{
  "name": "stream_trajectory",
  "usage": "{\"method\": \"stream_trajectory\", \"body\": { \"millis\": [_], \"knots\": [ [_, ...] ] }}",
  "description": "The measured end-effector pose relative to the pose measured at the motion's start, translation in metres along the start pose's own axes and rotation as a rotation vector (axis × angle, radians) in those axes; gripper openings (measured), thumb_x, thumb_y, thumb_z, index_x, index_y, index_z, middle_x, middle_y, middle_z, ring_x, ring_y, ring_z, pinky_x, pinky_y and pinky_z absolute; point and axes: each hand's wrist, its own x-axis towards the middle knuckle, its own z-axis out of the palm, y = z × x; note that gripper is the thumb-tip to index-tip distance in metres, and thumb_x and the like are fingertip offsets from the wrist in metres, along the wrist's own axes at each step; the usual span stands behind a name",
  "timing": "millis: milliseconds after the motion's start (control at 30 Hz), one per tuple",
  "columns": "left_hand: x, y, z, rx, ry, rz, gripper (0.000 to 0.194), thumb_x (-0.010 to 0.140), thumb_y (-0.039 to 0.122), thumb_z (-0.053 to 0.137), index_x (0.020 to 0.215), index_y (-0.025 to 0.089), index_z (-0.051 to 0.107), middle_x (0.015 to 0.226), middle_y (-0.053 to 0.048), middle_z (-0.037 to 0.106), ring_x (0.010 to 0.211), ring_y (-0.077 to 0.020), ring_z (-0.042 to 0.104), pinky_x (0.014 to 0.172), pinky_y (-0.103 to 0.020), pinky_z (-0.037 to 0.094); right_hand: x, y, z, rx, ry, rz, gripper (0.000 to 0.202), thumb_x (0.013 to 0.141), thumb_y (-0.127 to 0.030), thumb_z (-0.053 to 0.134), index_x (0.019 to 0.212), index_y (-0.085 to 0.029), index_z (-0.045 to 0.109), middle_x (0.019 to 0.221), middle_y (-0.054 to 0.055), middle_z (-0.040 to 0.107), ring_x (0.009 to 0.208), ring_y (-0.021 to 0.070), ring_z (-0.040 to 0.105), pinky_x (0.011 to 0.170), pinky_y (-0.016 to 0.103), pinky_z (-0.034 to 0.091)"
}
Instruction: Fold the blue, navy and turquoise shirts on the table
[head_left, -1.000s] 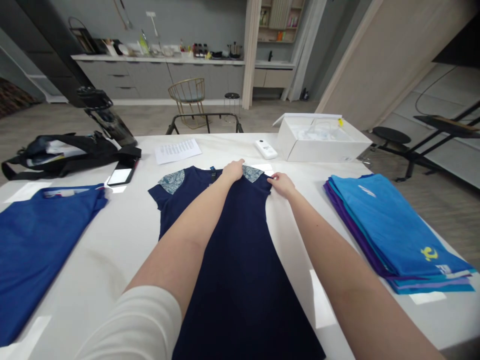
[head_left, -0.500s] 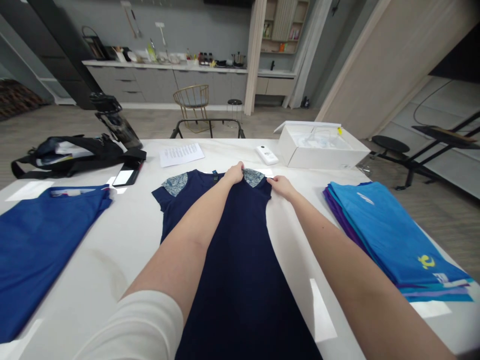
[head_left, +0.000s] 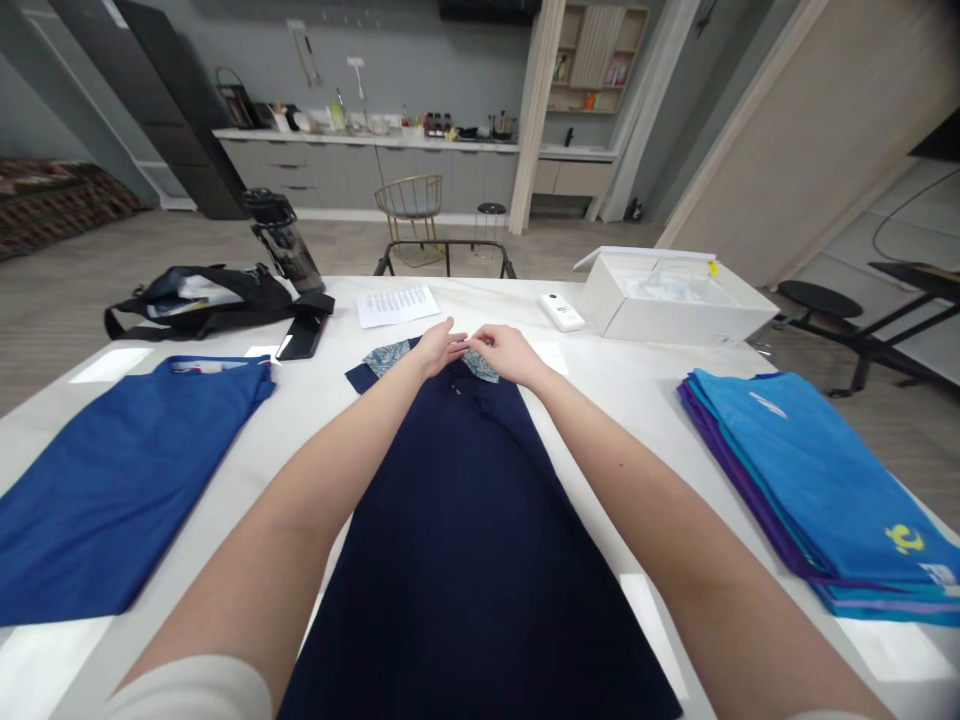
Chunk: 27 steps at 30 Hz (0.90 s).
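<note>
- Head view: the navy garment [head_left: 465, 540] lies on the table [head_left: 622, 385], its top end at the hands and the rest running from them toward the body.
- The left hand [head_left: 439, 350] has its fingers stretched out and loose over that top end; whether they touch cloth, I cannot tell.
- The right hand [head_left: 510, 352] bends thumb and forefinger close to the left fingertips; whether they grip cloth is too small to tell.
- A light pinch near the edge seems better here than a full fist, which would likely bunch the fabric.
- A short sleeve [head_left: 361, 378] shows left of the left hand; none lies spread to the right of the right hand, so a check there for trapped cloth probably pays.
- A patterned patch [head_left: 480, 366] sits just below the right fingertips, a handy guide for keeping the shoulder straight.
- Nearer the body than the right hand, the cloth creases; a flat palm should smooth it better than tugging.
- The blue shirt [head_left: 127, 470], left of the left hand, and the stack [head_left: 817, 460], right of the right, are well apart from both; wide sweeps could disturb them.
</note>
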Motion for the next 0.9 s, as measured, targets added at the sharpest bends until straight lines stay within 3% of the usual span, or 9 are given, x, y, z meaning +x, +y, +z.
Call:
{"method": "stream_trajectory", "body": {
  "millis": [100,167,267,333,467,600,700,767,900],
  "knots": [
    [-0.021,-0.024,-0.015,0.168,0.09,-0.012,0.047,0.098,0.044,0.053,0.136,0.016,0.051,0.121,-0.017,0.071,0.103,-0.0237,0.071,0.09,-0.035,0.055,0.008,0.034,0.015,-0.208,0.022,0.174,0.028,0.097,-0.026,0.053,0.117,-0.021,0.071,0.115,0.01,0.07,0.105,0.0251,0.062,0.094,0.036,0.048],
    [-0.035,-0.034,-0.015,0.377,0.114,0.038,0.049,0.091,0.047,0.063,0.129,0.016,0.058,0.122,-0.018,0.071,0.114,-0.0294,0.067,0.098,-0.041,0.05,0.013,0.057,0.022,-0.32,0.003,0.268,0.041,0.098,-0.026,0.049,0.138,-0.026,0.061,0.135,0.014,0.06,0.121,0.0314,0.055,0.099,0.045,0.048],
    [-0.05,-0.041,-0.001,0.7,0.12,0.112,0.051,0.09,0.059,0.061,0.118,0.016,0.065,0.125,-0.019,0.068,0.123,-0.0375,0.06,0.105,-0.051,0.044,0.024,0.077,0.034,-0.405,-0.025,0.349,0.056,0.101,-0.025,0.041,0.156,-0.035,0.042,0.154,0.014,0.043,0.136,0.0371,0.042,0.103,0.058,0.045],
    [-0.055,-0.042,0.011,0.783,0.159,0.116,0.048,0.091,0.057,0.059,0.117,0.017,0.065,0.129,-0.02,0.065,0.126,-0.0397,0.058,0.105,-0.055,0.042,0.032,0.081,0.043,-0.439,-0.064,0.332,0.06,0.101,-0.023,0.039,0.159,-0.038,0.035,0.162,0.012,0.035,0.142,0.0373,0.035,0.105,0.064,0.041],
    [-0.058,-0.042,0.028,0.749,0.213,0.079,0.031,0.094,0.045,0.059,0.112,0.02,0.065,0.131,-0.019,0.063,0.127,-0.0392,0.055,0.103,-0.057,0.042,0.042,0.08,0.056,-0.493,-0.13,0.212,0.048,0.102,-0.024,0.039,0.147,-0.037,0.052,0.162,0.009,0.035,0.146,0.0341,0.029,0.108,0.065,0.037],
    [-0.061,-0.036,0.026,0.615,0.239,0.109,0.019,0.097,0.037,0.056,0.104,0.022,0.064,0.111,-0.014,0.072,0.117,-0.0351,0.063,0.102,-0.055,0.042,0.044,0.079,0.051,-0.501,-0.042,0.161,0.033,0.098,-0.025,0.045,0.124,-0.027,0.065,0.145,0.013,0.051,0.133,0.0329,0.043,0.103,0.06,0.042],
    [-0.059,-0.027,0.02,0.434,0.299,0.209,0.012,0.099,0.031,0.054,0.103,0.023,0.062,0.102,-0.009,0.074,0.109,-0.028,0.067,0.1,-0.043,0.044,0.047,0.077,0.039,-0.487,0.044,0.166,0.027,0.094,-0.024,0.049,0.116,-0.022,0.066,0.135,0.015,0.055,0.126,0.0334,0.047,0.101,0.058,0.044],
    [-0.052,-0.022,0.016,0.319,0.36,0.234,0.009,0.098,0.029,0.056,0.101,0.023,0.062,0.105,-0.007,0.073,0.108,-0.0242,0.067,0.096,-0.035,0.046,0.051,0.075,0.034,-0.452,0.091,0.203,0.028,0.093,-0.023,0.049,0.116,-0.021,0.065,0.134,0.016,0.055,0.125,0.0339,0.047,0.1,0.057,0.045],
    [-0.035,-0.026,0.005,0.285,0.418,0.079,0.017,0.095,0.025,0.061,0.111,0.018,0.061,0.11,-0.01,0.071,0.104,-0.0212,0.067,0.092,-0.031,0.048,0.053,0.07,0.036,-0.362,0.052,0.267,0.04,0.092,-0.026,0.053,0.132,-0.024,0.059,0.14,0.015,0.052,0.127,0.0346,0.048,0.099,0.058,0.046]
  ]
}}
